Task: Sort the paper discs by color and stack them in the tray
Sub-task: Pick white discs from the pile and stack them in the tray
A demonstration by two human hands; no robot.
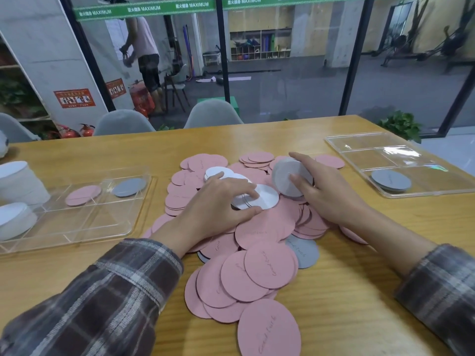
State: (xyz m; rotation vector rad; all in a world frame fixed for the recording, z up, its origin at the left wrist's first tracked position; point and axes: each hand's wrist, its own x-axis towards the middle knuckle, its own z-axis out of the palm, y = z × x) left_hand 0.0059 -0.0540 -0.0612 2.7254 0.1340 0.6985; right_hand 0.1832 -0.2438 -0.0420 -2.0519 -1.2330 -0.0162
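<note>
A: Grey discs (282, 173), where?
B: Gripped on edge in the right hand (331, 195), over the pile (257, 273); grey's tray (434, 179) lies rightward, nearest it. Left hand (216, 201) presses flat on white discs (267, 200).

a pile of discs (257, 273) lay mid-table (347, 291), between the left tray (77, 235) and the right tray (365, 160), which sat farther back. two single discs (83, 195) lay side by side in the left tray's rear compartments, and a short stack (390, 179) in the right tray's near one. the left hand (216, 204) rested on the pile. the right hand (331, 191) held an upright stack (288, 178) at its far side. two chairs (213, 114) stood behind the table.
</note>
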